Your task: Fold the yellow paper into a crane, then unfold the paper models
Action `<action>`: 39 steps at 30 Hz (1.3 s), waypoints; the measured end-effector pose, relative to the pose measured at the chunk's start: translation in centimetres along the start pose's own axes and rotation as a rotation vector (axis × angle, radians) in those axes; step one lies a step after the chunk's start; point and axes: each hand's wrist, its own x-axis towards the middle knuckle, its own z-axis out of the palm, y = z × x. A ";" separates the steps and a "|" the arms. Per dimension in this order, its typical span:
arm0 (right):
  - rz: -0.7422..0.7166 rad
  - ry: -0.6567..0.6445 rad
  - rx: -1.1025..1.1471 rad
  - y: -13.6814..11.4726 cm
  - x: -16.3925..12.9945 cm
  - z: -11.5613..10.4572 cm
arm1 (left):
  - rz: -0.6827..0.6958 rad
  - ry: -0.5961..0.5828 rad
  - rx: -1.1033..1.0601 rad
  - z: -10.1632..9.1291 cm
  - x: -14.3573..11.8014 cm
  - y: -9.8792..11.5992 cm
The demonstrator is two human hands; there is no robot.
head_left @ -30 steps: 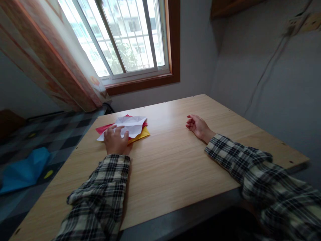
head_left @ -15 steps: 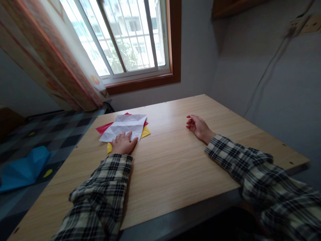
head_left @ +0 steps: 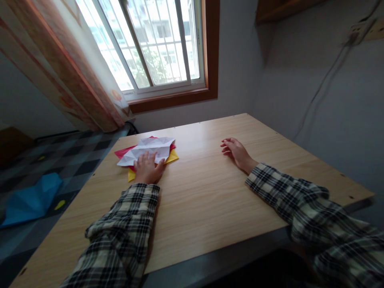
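Note:
A creased sheet of white paper (head_left: 150, 147) lies on top of a red paper (head_left: 123, 152) and a yellow paper (head_left: 172, 156) at the left of the wooden table. My left hand (head_left: 148, 168) rests on the near edge of the white sheet, palm down with its fingers apart. What lies under the palm is hidden. Well to the right, my right hand (head_left: 237, 153) lies on its side on the bare wood, fingers loosely curved and apart, holding nothing.
The wooden tabletop (head_left: 192, 208) has its far edge below a barred window (head_left: 162, 44). Left of it, a checked cloth surface (head_left: 87, 150) bears a blue folded paper (head_left: 33, 200). A cable (head_left: 315, 94) hangs down the right wall from a socket (head_left: 357, 33).
My left fingers have shifted slightly further over the white sheet, whose near edge sits a little higher. My right fingers have loosened and spread a bit. The view has tilted slightly.

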 end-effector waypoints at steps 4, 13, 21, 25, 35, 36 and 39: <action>-0.344 -0.071 -0.475 0.8 0.0 0.1 | 0.197 0.206 -0.107 -0.1 -1.1 2.4; -0.499 -0.256 -1.242 0.7 -3.8 2.1 | 0.531 0.092 -0.268 1.9 -5.0 9.1; -0.257 -0.498 -1.412 0.1 -3.9 2.7 | 0.410 -0.309 -0.072 0.4 -5.0 9.8; -0.238 -0.502 -1.436 -0.3 -4.1 3.1 | 0.421 -0.301 -0.045 0.1 -5.0 9.8; -0.258 -0.491 -1.442 0.1 -4.0 3.0 | 0.451 -0.254 -0.047 0.1 -4.9 9.5; -0.258 -0.490 -1.441 0.2 -4.0 3.0 | 0.453 -0.255 -0.046 0.1 -4.9 9.5; -0.261 -0.487 -1.438 0.3 -3.9 3.0 | 0.455 -0.254 -0.042 0.1 -4.9 9.5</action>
